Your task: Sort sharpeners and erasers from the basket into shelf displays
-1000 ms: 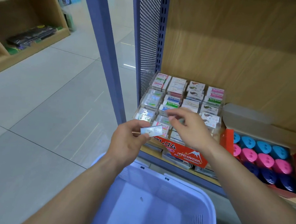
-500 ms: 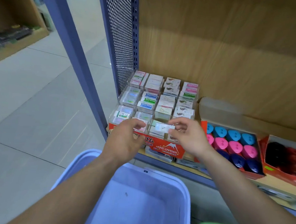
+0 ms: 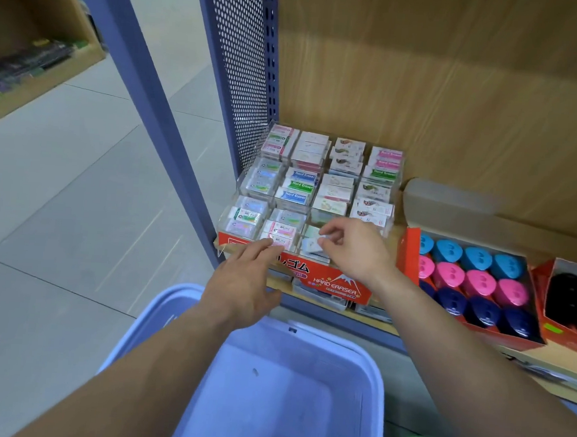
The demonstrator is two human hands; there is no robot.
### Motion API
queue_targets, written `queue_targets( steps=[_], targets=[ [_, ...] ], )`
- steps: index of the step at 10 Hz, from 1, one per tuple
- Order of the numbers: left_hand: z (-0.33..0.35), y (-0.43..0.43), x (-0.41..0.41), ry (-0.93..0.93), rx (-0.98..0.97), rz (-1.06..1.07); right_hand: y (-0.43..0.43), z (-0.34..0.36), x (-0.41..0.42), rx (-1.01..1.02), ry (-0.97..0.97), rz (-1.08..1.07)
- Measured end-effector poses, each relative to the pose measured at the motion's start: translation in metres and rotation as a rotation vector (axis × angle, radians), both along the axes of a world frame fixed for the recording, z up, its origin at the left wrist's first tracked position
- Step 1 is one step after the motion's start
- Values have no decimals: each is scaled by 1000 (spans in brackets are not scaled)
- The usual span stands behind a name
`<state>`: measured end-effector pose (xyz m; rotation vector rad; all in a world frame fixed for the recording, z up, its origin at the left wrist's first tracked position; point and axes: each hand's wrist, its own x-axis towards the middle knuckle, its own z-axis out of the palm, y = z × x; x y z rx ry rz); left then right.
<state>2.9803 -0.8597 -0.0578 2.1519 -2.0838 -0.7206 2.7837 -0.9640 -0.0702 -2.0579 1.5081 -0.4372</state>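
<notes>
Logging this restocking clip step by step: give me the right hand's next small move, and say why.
Probably press the eraser flat into its slot and let go. The right hand pinches it at the mouth of a front-row slot of the eraser display, and it seems not to be seated yet. The left hand is open, holding nothing.

- Pale grey floor tiles [image 3: 59,202] with thin dark joints fill the 9 o'clock side.
- A blue-grey metal post [image 3: 146,82] slants from 11 o'clock toward the centre.
- A perforated metal panel [image 3: 238,61] stands at 12 o'clock.
- A wood-grain back board [image 3: 461,76] spans 1 to 3 o'clock.
- A second wooden shelf unit [image 3: 34,74] sits at 10 o'clock, its contents blurred.
</notes>
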Motion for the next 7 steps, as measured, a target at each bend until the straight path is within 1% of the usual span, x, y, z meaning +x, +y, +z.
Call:
queue_targets(
  steps=[1,2,3,5,6,7],
  targets=[
    [0,0,2,23,8,-2,1,1,2,-21,146,77],
    [1,0,3,33,6,-12,0,4,3,-36,224,133],
    [1,0,3,43,12,-19,2,4,5,44,255,165],
    [10,0,-1,39,54,-24,11,21,4,117,294,227],
    [28,6,-15,51,4,-26,25,37,-2,31,331,179],
    [50,13,-30,59,-16,-11,40,57,-21,-74,303,80]
  ],
)
